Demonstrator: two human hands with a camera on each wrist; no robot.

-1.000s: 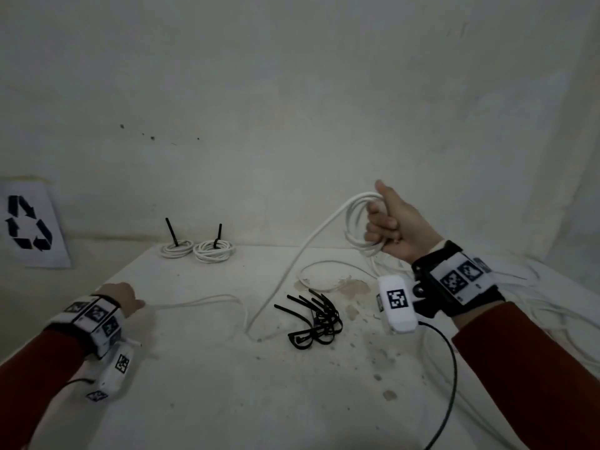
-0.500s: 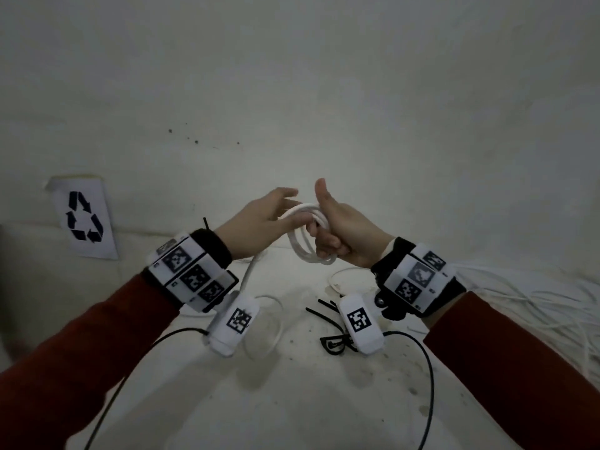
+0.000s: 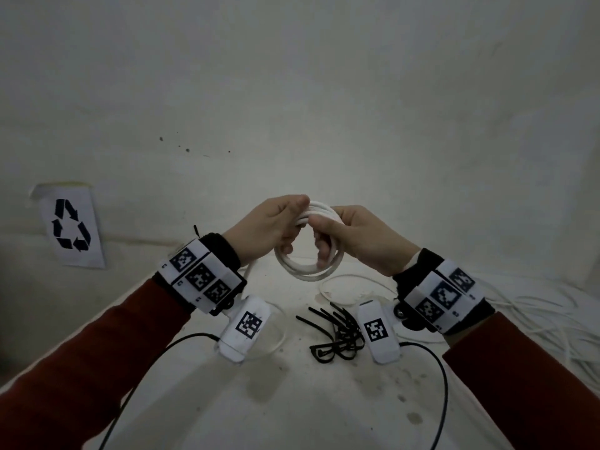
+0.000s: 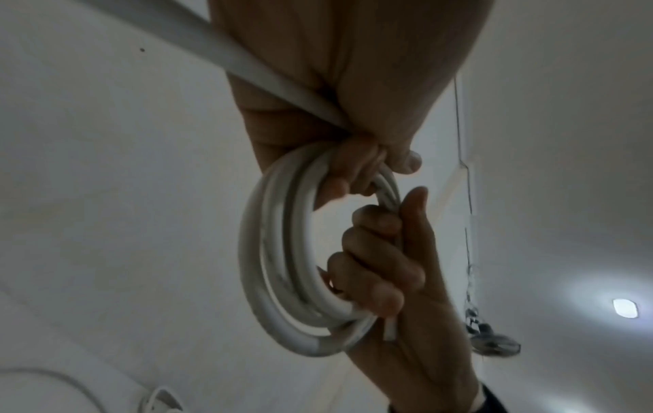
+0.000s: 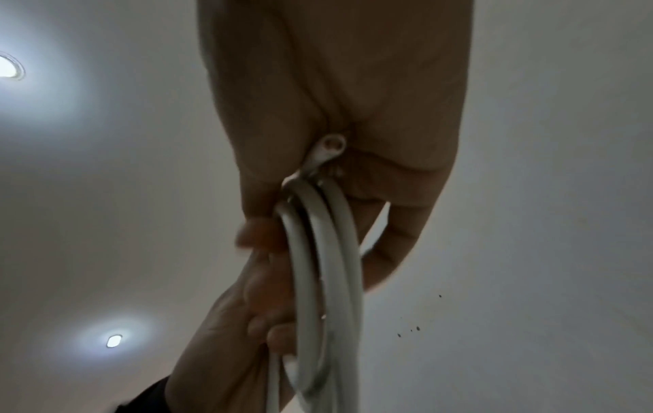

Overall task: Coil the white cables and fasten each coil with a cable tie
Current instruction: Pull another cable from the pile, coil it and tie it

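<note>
A white cable coil (image 3: 306, 269) of a few loops hangs upright in the air above the table's middle. My left hand (image 3: 293, 227) grips its upper left side, fingers curled through the ring. My right hand (image 3: 324, 235) grips the right side, fingers wrapped round the loops. In the left wrist view the coil (image 4: 279, 265) shows as a ring, and a cable tail (image 4: 219, 53) runs from my left fist. In the right wrist view the cut cable end (image 5: 330, 145) pokes out of my right palm. Black cable ties (image 3: 337, 332) lie piled on the table below.
Loose white cables (image 3: 535, 319) lie heaped at the table's right side, and one loop (image 3: 344, 280) lies behind the ties. A recycling sign (image 3: 69, 227) hangs on the left wall. Black wrist-camera leads (image 3: 438, 384) trail over the stained table (image 3: 324, 401).
My left hand has come up from the table's left side and now grips the coil beside my right hand. The coil has dropped a little toward the centre.
</note>
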